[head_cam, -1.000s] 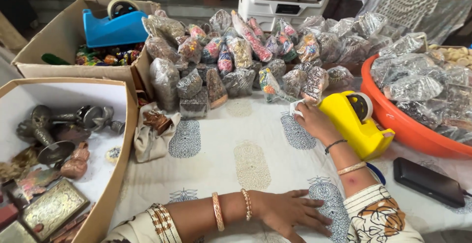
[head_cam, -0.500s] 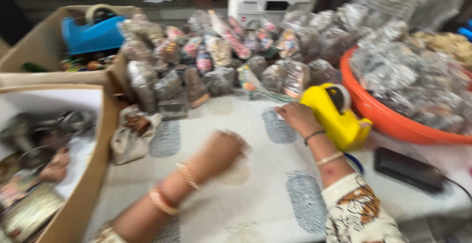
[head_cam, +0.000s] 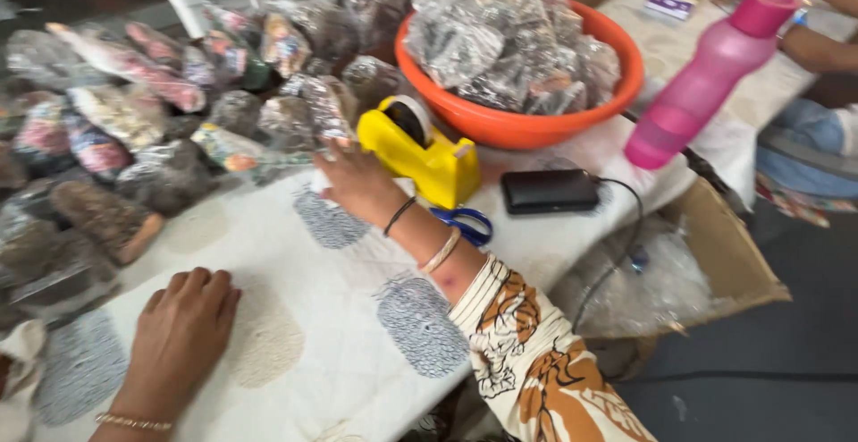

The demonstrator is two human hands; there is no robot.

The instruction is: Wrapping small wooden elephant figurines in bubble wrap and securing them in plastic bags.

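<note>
Resting flat on the white patterned tablecloth (head_cam: 295, 362), the left hand (head_cam: 183, 326) is lying palm down with its fingers spread and loose, gripping nothing. The right hand (head_cam: 357, 183) is reaching to the near-left side of the yellow tape dispenser (head_cam: 420, 151), its fingertips touching a clear-wrapped packet (head_cam: 313, 107) at the edge of the pile; whether the fingers are pinching that packet or only pressing on it cannot be told. Blue-handled scissors (head_cam: 465, 223) are lying just in front of the dispenser, partly under the right wrist. A black box with a cable (head_cam: 550, 190) is sitting to the dispenser's right. An orange basin (head_cam: 527, 120) heaped with wrapped packets is standing just behind the dispenser, and a pink bottle (head_cam: 702, 84) is standing well to its right. More wrapped bundles (head_cam: 116, 138) are spreading to the dispenser's left.
</note>
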